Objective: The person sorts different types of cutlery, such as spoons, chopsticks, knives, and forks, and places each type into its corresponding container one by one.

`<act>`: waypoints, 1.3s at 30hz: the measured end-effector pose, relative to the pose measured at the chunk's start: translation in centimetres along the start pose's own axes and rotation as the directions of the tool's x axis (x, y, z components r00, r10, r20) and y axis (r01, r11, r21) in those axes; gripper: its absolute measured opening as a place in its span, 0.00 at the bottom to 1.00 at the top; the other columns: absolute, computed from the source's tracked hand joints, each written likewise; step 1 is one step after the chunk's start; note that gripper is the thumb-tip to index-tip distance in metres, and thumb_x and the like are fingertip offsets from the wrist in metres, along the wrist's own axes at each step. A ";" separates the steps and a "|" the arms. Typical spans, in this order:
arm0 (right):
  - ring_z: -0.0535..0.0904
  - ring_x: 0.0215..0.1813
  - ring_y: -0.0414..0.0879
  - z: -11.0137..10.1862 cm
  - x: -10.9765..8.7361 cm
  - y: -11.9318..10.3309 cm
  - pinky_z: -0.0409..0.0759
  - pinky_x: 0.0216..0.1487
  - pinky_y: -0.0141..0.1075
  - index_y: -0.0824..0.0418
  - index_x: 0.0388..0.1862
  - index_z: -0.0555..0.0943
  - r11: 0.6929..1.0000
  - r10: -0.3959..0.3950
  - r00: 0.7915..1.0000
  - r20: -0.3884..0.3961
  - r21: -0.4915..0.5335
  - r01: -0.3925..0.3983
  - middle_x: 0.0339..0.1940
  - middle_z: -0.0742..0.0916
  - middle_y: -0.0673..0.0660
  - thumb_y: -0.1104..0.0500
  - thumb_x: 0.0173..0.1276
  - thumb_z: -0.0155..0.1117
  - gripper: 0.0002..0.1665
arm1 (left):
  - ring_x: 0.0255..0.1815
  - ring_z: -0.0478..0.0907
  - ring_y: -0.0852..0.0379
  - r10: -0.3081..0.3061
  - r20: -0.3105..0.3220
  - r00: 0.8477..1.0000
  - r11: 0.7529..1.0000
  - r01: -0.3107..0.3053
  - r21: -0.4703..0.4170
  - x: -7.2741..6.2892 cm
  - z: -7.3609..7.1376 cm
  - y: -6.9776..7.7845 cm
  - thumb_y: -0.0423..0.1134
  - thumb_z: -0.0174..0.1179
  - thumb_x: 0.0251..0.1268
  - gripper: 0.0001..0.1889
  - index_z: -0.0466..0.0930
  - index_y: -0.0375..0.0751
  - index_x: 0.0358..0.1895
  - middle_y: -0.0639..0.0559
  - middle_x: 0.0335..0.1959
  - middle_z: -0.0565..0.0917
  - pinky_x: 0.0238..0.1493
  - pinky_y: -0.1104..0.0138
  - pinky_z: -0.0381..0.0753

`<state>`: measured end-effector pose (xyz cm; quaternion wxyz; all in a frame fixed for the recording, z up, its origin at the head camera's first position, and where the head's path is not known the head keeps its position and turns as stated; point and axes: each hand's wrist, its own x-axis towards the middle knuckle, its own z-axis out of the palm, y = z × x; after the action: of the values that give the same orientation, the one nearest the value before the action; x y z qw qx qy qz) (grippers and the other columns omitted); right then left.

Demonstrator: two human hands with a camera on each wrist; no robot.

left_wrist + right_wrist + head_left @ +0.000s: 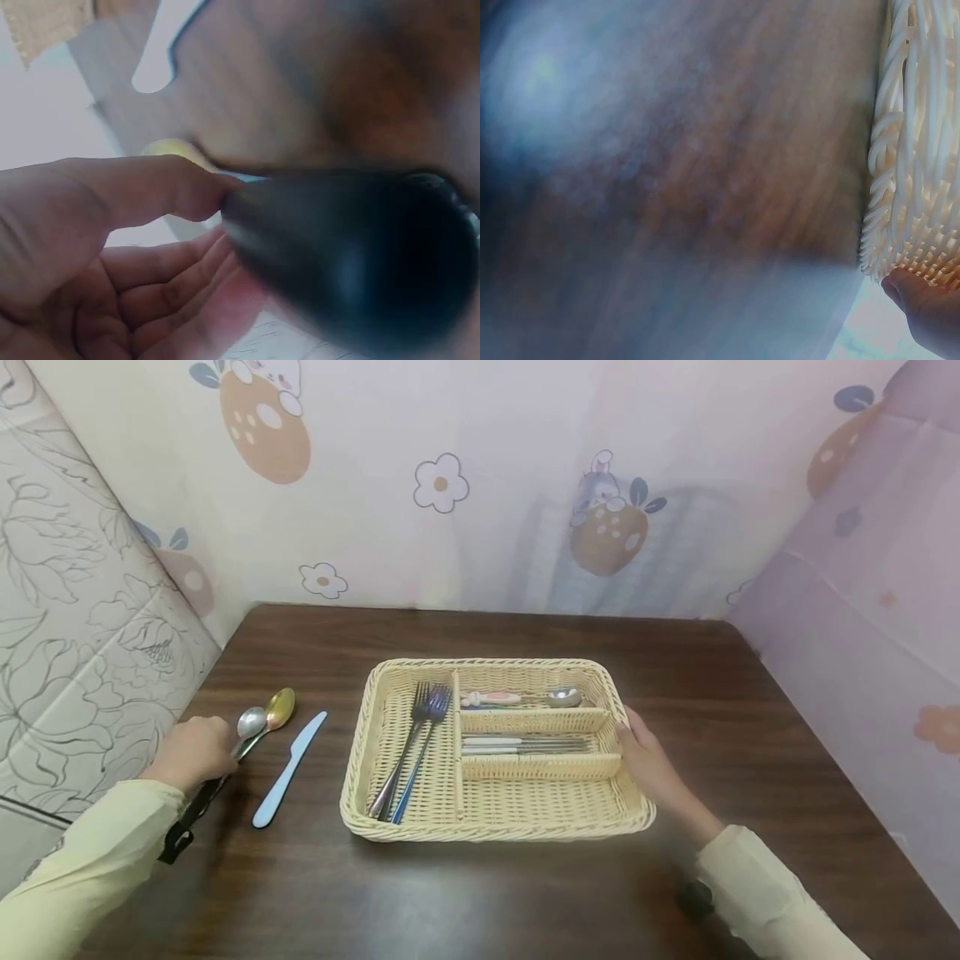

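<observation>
On the left of the table, my left hand (197,750) grips a silver spoon (252,722) by its handle. The dark, rounded handle end (352,255) looms blurred in the left wrist view, between thumb and fingers. A gold spoon (281,708) lies alongside, its handle partly hidden by the hand. To their right is a pale blue table knife (291,768). My right hand (647,758) holds the right end of a woven cutlery basket (498,833); a digit touches the wicker wall (915,187) in the right wrist view.
Dark and blue forks (422,735) lie in the basket's long left compartment. A spoon with a pink-and-white handle (491,698) is in the upper right compartment, white-handled cutlery (525,745) in the middle one. Patterned cloth (510,527) hangs behind the brown table (450,902).
</observation>
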<state>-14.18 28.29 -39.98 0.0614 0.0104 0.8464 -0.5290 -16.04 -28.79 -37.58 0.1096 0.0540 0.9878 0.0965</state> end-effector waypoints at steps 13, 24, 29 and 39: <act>0.58 0.69 0.67 -0.2 0.0 -0.6 0.56 0.65 0.58 0.62 0.77 0.40 1.000 0.010 1.000 0.007 -0.013 -0.009 0.72 0.58 0.73 0.52 0.79 0.30 0.33 | 0.18 0.70 0.48 0.122 -0.116 0.986 0.992 -0.116 0.057 2.4 -5.4 6.3 0.33 0.63 0.42 0.07 0.73 0.38 0.17 0.48 0.16 0.74 0.18 0.55 0.72; 0.57 0.70 0.67 -0.2 0.0 -0.4 0.54 0.66 0.58 0.63 0.77 0.41 1.000 -0.006 1.000 0.006 -0.020 0.006 0.72 0.59 0.73 0.52 0.79 0.31 0.33 | 0.24 0.74 0.48 0.380 -0.108 0.919 0.923 -0.368 0.114 7.4 -6.1 18.4 0.23 0.57 0.43 0.06 0.76 0.36 0.25 0.47 0.21 0.77 0.26 0.57 0.78; 0.56 0.70 0.66 -0.1 -0.2 -0.1 0.52 0.68 0.58 0.64 0.76 0.42 1.000 -0.007 1.000 0.004 -0.021 0.007 0.72 0.59 0.73 0.53 0.80 0.31 0.32 | 0.24 0.73 0.53 0.519 -0.026 0.854 0.845 -0.508 0.168 9.6 -5.0 24.1 0.19 0.55 0.42 0.10 0.77 0.35 0.28 0.49 0.23 0.76 0.30 0.62 0.79; 0.55 0.71 0.65 0.0 -0.1 0.1 0.50 0.68 0.58 0.64 0.76 0.43 0.999 -0.045 0.999 -0.008 -0.028 0.045 0.72 0.59 0.72 0.53 0.80 0.31 0.32 | 0.26 0.68 0.58 0.637 0.090 0.766 0.723 -0.634 0.273 12.6 -2.5 32.1 0.25 0.58 0.53 0.07 0.75 0.42 0.29 0.54 0.25 0.73 0.32 0.66 0.74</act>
<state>-14.06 28.30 -40.09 0.0460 -0.0072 0.8540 -0.5182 -26.12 3.69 -31.28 0.0557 0.4037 0.9131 -0.0162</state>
